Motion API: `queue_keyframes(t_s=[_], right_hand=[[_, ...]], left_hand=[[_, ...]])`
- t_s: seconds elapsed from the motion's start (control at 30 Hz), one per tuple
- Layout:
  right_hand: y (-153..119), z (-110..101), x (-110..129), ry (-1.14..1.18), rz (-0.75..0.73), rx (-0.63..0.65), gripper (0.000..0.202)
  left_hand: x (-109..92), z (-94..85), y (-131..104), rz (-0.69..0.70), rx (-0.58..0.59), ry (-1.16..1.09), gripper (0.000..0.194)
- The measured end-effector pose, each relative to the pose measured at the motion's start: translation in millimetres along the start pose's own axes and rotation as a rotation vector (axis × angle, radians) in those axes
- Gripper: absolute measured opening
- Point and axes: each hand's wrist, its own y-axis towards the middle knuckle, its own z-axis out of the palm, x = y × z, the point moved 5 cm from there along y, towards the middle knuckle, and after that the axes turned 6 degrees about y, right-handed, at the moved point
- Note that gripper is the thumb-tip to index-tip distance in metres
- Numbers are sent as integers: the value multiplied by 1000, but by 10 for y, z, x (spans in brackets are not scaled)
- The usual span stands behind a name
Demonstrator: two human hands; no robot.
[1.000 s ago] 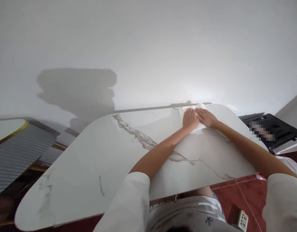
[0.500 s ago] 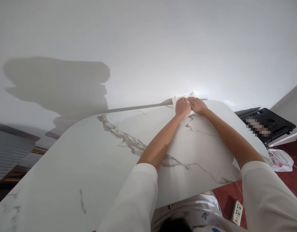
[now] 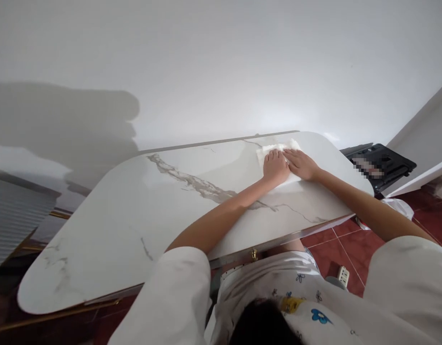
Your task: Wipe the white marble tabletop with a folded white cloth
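Observation:
A crumpled white cloth or paper towel [image 3: 292, 144] lies on the marble-patterned tabletop [image 3: 109, 211], near its far right end. My left hand [image 3: 276, 166] presses down on the left part of it, fingers laid over the surface. Beside it, fingers stretched forward, my right hand [image 3: 301, 165] rests flat on the right part. The two hands touch or nearly touch at the fingers. Their palms hide the middle of the white sheet, and neither hand is wrapped round it.
A white wall [image 3: 206, 67] runs behind the table's far edge. To the right stands a black case [image 3: 393, 160], with a plastic bag [image 3: 400, 208] below it. A power strip [image 3: 343, 276] is on the red tiled floor [image 3: 353, 249]. At left is a grey ribbed panel [image 3: 17, 215].
Both hands and the white sheet have come back from the table's far edge toward me. My view has shifted, so more of the table's near edge and left end shows.

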Motion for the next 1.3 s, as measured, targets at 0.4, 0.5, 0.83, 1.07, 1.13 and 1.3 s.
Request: queue_keyframes(t_s=[0.4, 0.5, 0.83, 1.07, 1.13, 1.3], right_hand=[[-1531, -262, 553, -40, -56, -68, 58], [-1692, -343, 366, -42, -42, -37, 58], [-1535, -420, -286, -103, 16, -27, 59], [-761, -324, -601, -88, 22, -30, 59], [-522, -299, -674, -80, 8, -28, 58], [-10, -230, -848, -63, -7, -2, 59]], left_hand=[[-730, -161, -1226, 203, 74, -63, 58], [-957, -147, -1196, 218, 69, -84, 57], [-1255, -35, -649, 257, -33, -106, 56], [-896, 65, -12, 183, -54, -85, 56], [-779, 79, 162, 172, -50, -80, 56], [-518, 118, 536, 110, -81, -85, 55]])
